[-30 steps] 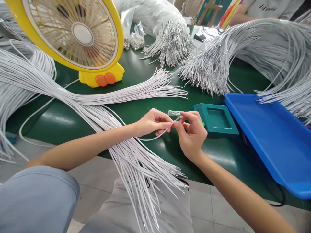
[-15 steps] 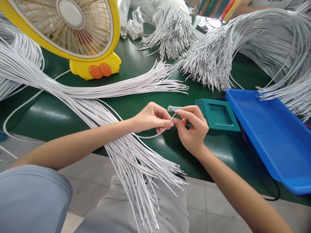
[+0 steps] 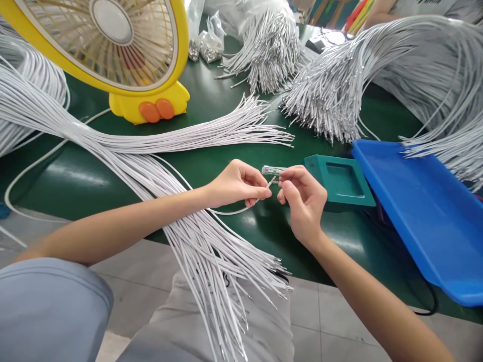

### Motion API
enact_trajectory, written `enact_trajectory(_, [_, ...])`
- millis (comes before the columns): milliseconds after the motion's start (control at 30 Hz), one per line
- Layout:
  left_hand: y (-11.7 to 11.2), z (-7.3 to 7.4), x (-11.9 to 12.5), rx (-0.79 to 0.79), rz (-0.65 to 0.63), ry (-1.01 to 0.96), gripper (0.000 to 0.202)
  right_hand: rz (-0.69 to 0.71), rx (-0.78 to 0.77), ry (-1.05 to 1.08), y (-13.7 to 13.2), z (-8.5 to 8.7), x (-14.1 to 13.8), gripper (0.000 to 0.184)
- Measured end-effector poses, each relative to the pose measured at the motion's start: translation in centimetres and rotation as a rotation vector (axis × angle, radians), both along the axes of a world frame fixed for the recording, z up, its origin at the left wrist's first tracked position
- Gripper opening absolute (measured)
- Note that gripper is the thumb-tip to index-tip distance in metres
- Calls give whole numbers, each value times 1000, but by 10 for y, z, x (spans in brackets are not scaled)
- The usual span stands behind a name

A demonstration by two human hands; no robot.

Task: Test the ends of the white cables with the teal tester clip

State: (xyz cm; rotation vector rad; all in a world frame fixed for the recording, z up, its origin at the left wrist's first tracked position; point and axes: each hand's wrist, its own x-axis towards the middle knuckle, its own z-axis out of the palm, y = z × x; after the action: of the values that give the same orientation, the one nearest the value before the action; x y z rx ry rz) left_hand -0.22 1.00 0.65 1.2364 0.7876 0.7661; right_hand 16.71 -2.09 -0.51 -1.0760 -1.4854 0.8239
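Note:
My left hand (image 3: 243, 183) pinches a thin white cable (image 3: 241, 211) close to its end, which points up to the right. The cable curves back towards a bundle of white cables (image 3: 211, 236) under my left forearm. My right hand (image 3: 304, 198) faces it, just right of the cable end, thumb and fingers curled together. Whether something small sits in those fingertips is hidden. Behind my right fingertips a small labelled clip-like piece (image 3: 269, 170) sticks out to the left of a green block with a square recess (image 3: 345, 178).
A blue tray (image 3: 422, 216) lies at the right. Behind are large bundles of silver-tipped cables (image 3: 324, 95) and a small plastic bag of metal parts (image 3: 212, 42). A yellow fan (image 3: 149, 103) stands at the back left. Another person's arm (image 3: 381, 12) shows at the top right.
My right hand has drawn slightly right, off the cable end, and its fingers have curled in. My left hand keeps its pinch on the cable.

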Motion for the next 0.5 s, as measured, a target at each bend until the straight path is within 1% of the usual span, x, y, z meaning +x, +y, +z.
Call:
enact_trajectory(67, [0, 1, 0, 11, 8, 17, 24, 28, -74, 34, 0, 2, 0, 14])
enact_trajectory(133, [-1, 0, 0, 23, 8, 33, 24, 48, -114, 30, 0, 3, -1, 11])
enact_trajectory(200, [-2, -1, 0, 33, 9, 42, 24, 37, -132, 28, 0, 4, -2, 10])
enact_trajectory(300, [-2, -4, 0, 46, 34, 40, 25, 10, -173, 74, -1, 4, -4, 12])
enact_trajectory(433, [-2, -6, 1, 53, 61, 22, 24, 82, -320, 212, 0, 3, -3, 16])
enact_trajectory(500, [-2, -6, 1, 56, 69, 13, 24, 126, -386, 249, 0, 4, -3, 20])
